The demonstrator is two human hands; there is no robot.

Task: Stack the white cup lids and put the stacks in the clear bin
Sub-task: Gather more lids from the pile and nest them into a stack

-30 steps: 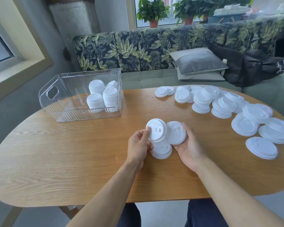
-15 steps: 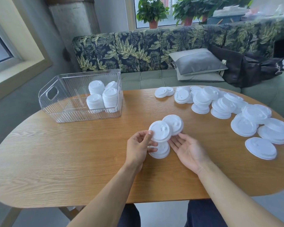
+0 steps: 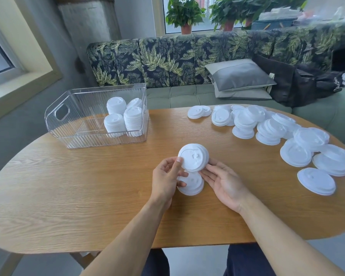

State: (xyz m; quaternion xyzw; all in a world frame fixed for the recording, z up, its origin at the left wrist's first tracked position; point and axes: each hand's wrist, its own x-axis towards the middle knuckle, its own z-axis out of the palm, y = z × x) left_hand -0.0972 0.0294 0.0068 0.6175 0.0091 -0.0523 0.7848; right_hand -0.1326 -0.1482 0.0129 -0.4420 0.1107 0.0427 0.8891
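Two hands meet above the middle of the tabletop. The left hand pinches the left rim of the raised lids, thumb on the front face and fingers curled behind. These look like two white lids, one close behind the other, tilted up toward the camera. The right hand is turned palm up with its fingers nearly straight, the tips touching the lower right edge of those lids. Just below both hands a short stack of lids rests flat on the wood, partly hidden by the left fingers. Beyond and well to the left of the left hand stands the clear bin, with four lid stacks crowded in its right end. Beyond and to the right of the right hand, loose lids spread in overlapping heaps toward the tabletop's edge
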